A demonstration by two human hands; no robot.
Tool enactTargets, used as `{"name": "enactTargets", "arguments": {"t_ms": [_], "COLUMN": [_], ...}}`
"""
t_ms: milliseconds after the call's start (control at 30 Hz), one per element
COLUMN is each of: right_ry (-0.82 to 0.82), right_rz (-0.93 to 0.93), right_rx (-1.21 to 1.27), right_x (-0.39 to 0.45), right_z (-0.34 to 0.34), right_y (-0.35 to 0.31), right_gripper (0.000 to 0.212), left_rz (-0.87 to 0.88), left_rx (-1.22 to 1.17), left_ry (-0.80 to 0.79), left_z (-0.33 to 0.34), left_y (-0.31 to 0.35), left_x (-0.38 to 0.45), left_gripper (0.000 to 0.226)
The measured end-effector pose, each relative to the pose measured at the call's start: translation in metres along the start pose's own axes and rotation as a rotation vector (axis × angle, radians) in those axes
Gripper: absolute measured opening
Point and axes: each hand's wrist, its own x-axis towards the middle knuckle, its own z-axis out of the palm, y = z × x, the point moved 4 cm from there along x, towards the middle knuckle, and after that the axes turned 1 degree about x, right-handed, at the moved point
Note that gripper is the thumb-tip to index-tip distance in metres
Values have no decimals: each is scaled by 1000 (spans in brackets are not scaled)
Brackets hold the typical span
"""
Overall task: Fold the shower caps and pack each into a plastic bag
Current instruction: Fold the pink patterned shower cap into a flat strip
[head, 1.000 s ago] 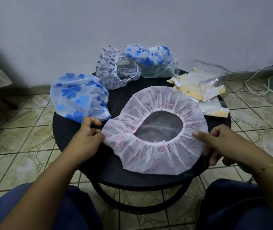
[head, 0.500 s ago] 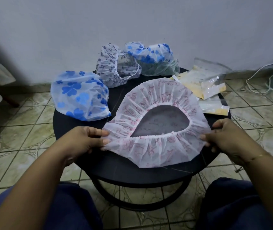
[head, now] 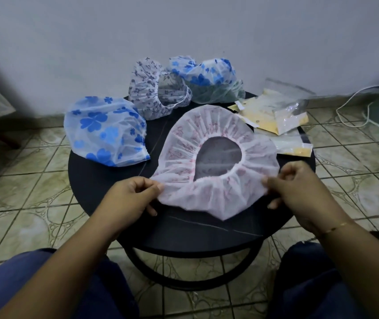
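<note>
- We have shifted our grip on the pink-patterned cap [head: 218, 162]: a second ago we held it by its left and right sides, now both hands pinch its near edge
- Our left hand [head: 128, 199] grasps the near-left rim between thumb and fingers, and our right hand [head: 294, 192] grasps the near-right rim the same way
- The cap still lies spread on the round black table [head: 114, 215], opening upward, its near edge slightly raised
- We judge this the start of the first fold, the near half about to go over the far half
- Three more caps wait unfolded: a blue-flowered cap [head: 105, 132] at the left, a grey-sprigged cap [head: 151, 88] and another blue-flowered cap [head: 209, 74] at the back
- The plastic bags [head: 283, 113] lie at the right, and we see no cap packed in one yet
</note>
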Motion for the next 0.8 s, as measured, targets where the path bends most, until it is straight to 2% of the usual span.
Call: {"name": "enactTargets", "arguments": {"t_ms": [67,167,267,333,400,500,567,667,733,800], "right_ry": [16,-124,-233,-221,-176,-144,-186,-259,-269,-242], "right_rz": [18,92,79,30,0,-4,30,64,80,98], "right_rx": [117,-39,-66,-33,26,64,27,-14,2,46], "right_x": [4,-2,-9,-9,-7,-5,-6,-9,-10,-10], "right_z": [-2,1,11,17,20,21,22,25,27,28], "right_y": [1,5,7,7,8,6,6,7,8,10], "right_gripper": [36,45,45,42,38,36,35,41,44,47], "left_rz": [19,110,223,264,276,282,257,198,187,170], "left_rx": [30,237,438,548,633,588,451,326,287,194], "left_ry": [13,70,55,5,-32,-1,55,174,201,188], "left_z": [0,1,6,14,20,22,19,14,13,13], "left_y": [-2,-4,-1,2,2,2,5,9,11,10], "left_x": [1,5,3,-1,-4,-6,-5,-2,2,4], "left_gripper": [11,15,38,54,80,96,87,53,33,23]}}
